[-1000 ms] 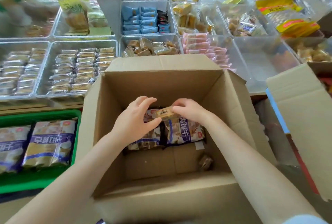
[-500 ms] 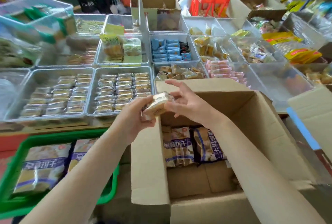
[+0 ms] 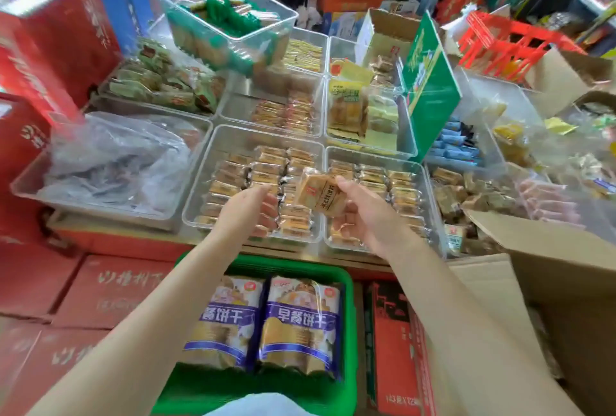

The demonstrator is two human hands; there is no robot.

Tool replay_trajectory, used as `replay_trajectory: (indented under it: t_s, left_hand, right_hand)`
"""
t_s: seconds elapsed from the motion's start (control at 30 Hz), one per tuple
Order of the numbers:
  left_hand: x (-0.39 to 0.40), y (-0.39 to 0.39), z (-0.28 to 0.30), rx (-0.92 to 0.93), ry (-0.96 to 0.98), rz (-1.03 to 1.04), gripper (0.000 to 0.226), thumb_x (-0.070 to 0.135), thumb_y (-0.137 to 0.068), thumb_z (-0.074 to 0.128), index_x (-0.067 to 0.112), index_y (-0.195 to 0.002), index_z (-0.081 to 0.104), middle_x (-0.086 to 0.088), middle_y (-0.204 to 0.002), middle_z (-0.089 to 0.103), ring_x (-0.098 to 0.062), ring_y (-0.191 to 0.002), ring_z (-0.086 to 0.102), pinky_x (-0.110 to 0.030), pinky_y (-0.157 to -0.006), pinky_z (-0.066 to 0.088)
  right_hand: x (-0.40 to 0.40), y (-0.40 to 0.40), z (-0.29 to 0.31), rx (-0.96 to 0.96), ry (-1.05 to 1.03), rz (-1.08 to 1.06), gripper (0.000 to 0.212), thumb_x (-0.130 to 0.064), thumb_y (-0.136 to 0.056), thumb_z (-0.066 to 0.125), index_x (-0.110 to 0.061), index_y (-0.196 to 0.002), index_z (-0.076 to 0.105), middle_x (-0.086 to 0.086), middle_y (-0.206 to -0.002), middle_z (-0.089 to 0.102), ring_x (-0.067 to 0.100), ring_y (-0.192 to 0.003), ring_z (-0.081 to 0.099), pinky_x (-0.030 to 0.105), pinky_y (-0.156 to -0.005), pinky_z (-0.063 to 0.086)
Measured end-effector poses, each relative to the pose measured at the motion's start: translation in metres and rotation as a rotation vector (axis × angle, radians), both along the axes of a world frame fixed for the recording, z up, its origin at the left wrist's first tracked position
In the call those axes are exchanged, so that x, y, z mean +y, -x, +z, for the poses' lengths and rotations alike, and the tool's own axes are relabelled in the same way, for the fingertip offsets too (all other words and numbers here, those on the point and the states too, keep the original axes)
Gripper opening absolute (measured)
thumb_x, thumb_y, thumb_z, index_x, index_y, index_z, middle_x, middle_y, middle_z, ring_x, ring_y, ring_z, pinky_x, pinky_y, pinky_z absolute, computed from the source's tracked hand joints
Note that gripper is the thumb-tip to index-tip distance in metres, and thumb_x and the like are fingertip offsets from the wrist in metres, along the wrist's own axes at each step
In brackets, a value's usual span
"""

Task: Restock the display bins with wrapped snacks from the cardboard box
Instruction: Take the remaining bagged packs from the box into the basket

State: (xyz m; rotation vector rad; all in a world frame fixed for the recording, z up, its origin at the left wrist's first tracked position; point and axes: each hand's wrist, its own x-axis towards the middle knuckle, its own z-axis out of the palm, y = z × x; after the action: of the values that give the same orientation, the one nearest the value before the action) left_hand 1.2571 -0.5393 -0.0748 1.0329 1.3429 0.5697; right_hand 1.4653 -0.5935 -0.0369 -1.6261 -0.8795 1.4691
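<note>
My right hand point(image 3: 365, 219) grips a small stack of tan wrapped snacks point(image 3: 316, 191) and holds it above the seam between two clear display bins. The left bin point(image 3: 197, 188) and the right bin point(image 3: 430, 205) both hold rows of the same tan packets. My left hand point(image 3: 248, 212) hovers over the left bin, just left of the stack and apart from it, fingers loosely curled with nothing visible in them. The cardboard box point(image 3: 550, 249) stands at the right edge with its flaps open; its inside is hidden.
A green basket point(image 3: 348, 285) with two purple biscuit bags point(image 3: 300, 322) sits below the bins. A clear bin at left holds a crumpled plastic bag point(image 3: 110, 162). Red cartons point(image 3: 50, 48) stack at left. More snack bins and a green sign point(image 3: 430, 92) fill the back.
Both hands lifted the tan snacks out of the cardboard box and carried them left over the display bins. My left hand has let go of the stack; the right hand still holds it.
</note>
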Motion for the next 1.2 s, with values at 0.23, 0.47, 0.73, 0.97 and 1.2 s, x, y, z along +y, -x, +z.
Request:
replay_trajectory:
  t_s: [0.23, 0.47, 0.73, 0.97, 1.2]
  left_hand:
    - [0.089, 0.095, -0.098, 0.805, -0.555, -0.252, 0.055, 0.045, -0.099, 0.046, 0.019, -0.148, 0.044, -0.004, -0.162, 0.031, -0.023, -0.152, 0.019, -0.047, -0.123, 0.016]
    - [0.145, 0.093, -0.140, 0.952, -0.555, -0.540, 0.070, 0.045, -0.104, 0.028, 0.018, -0.161, 0.000, -0.005, -0.164, -0.022, -0.026, -0.150, -0.026, -0.050, -0.125, -0.001]
    - [0.153, 0.095, -0.149, 1.035, -0.584, -0.626, 0.073, 0.053, -0.104, 0.018, 0.012, -0.160, -0.003, -0.011, -0.160, -0.031, -0.031, -0.149, -0.028, -0.054, -0.123, 0.014]
    - [0.153, 0.094, -0.153, 1.018, -0.579, -0.593, 0.072, 0.053, -0.102, 0.027, 0.013, -0.160, 0.014, -0.009, -0.164, -0.022, -0.030, -0.152, -0.021, -0.055, -0.121, 0.021]
    - [0.153, 0.094, -0.149, 1.011, -0.581, -0.603, 0.073, 0.051, -0.100, 0.027, 0.013, -0.160, 0.009, -0.010, -0.164, -0.023, -0.030, -0.151, -0.023, -0.054, -0.122, 0.017]
  right_hand:
    - [0.138, 0.061, -0.047, -0.078, 0.165, -0.090, 0.031, -0.037, -0.100, 0.057, -0.012, -0.118, 0.061, 0.014, -0.110, 0.068, 0.023, -0.091, 0.065, 0.033, -0.077, 0.053]
    - [0.253, 0.112, -0.110, -0.461, 0.144, -0.023, 0.031, -0.035, -0.096, 0.064, -0.016, -0.120, 0.056, 0.001, -0.107, 0.065, 0.014, -0.086, 0.060, 0.033, -0.079, 0.050]
    - [0.296, 0.137, -0.153, -0.886, 0.068, 0.333, 0.021, -0.035, -0.097, 0.062, -0.022, -0.114, 0.061, -0.001, -0.111, 0.065, 0.020, -0.104, 0.060, 0.038, -0.093, 0.050]
    - [0.284, 0.134, -0.175, -1.197, 0.064, 0.551, 0.027, -0.046, -0.101, 0.049, -0.042, -0.126, 0.056, 0.008, -0.124, 0.059, 0.038, -0.118, 0.047, 0.049, -0.103, 0.037]
    - [0.285, 0.151, -0.164, -1.576, -0.085, 0.809, 0.031, -0.031, -0.107, 0.039, -0.022, -0.130, 0.058, 0.006, -0.128, 0.057, 0.029, -0.120, 0.040, 0.042, -0.097, 0.034]
